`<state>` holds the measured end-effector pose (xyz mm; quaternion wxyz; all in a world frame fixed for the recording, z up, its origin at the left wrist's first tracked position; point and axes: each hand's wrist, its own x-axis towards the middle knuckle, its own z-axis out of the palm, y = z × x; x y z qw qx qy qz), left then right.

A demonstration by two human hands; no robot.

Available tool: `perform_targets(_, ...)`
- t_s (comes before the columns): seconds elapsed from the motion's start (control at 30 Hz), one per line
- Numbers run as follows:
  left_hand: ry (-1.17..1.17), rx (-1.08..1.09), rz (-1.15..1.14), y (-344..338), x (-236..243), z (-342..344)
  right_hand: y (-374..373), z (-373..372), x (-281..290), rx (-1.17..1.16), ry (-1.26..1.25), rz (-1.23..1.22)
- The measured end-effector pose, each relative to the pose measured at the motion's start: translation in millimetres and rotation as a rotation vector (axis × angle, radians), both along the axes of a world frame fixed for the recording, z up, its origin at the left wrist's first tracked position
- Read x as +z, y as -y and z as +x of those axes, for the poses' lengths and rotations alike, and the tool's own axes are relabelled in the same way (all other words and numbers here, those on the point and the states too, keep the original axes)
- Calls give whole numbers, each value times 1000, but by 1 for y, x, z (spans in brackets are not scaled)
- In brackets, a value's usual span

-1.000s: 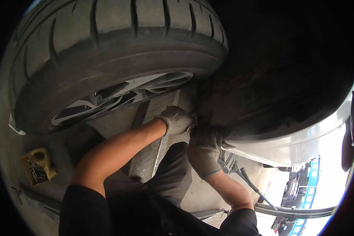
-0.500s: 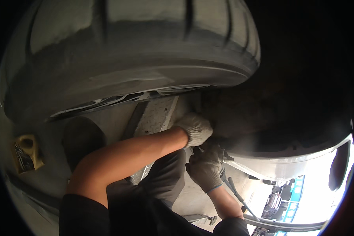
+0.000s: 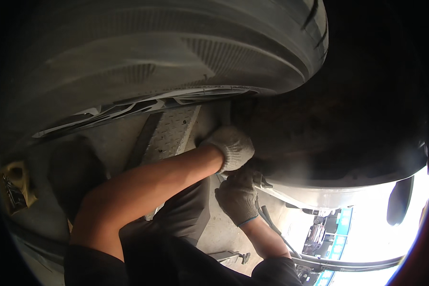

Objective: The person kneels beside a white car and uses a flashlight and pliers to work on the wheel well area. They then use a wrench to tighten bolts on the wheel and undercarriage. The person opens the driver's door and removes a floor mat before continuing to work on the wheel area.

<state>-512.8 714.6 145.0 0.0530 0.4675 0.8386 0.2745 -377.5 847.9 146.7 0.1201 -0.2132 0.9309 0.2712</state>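
I am crouched under a raised car beside its tyre (image 3: 176,52) and silver wheel (image 3: 143,102). Both hands wear knitted work gloves. My left hand (image 3: 231,145) is curled and pressed into the dark wheel-arch lining (image 3: 329,128) just behind the tyre; what its fingers hold is hidden. Just below it, my right hand (image 3: 238,195) has its fingers closed on the front corner of the white body panel (image 3: 329,193). The two hands almost touch.
A checker-plate ramp (image 3: 169,133) lies on the concrete floor under the wheel. A yellow container (image 3: 12,188) sits at the far left. A dark-handled tool (image 3: 271,226) lies by my right wrist, above a lift arm (image 3: 348,262). Bright daylight fills the lower right.
My view has dropped closer under the tyre, which now fills the top. Both hands stay at the same spot on the wheel arch; my left hand has pushed a little further in.
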Motion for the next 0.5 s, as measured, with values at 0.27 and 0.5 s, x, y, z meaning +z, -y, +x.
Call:
perform_targets(0.27,-147,267,335,-62,-71,-2,25,-15,37,36,83,-35)
perform_targets(0.5,21,21,84,-24,-37,-12,10,27,64,-384,-175,-278)
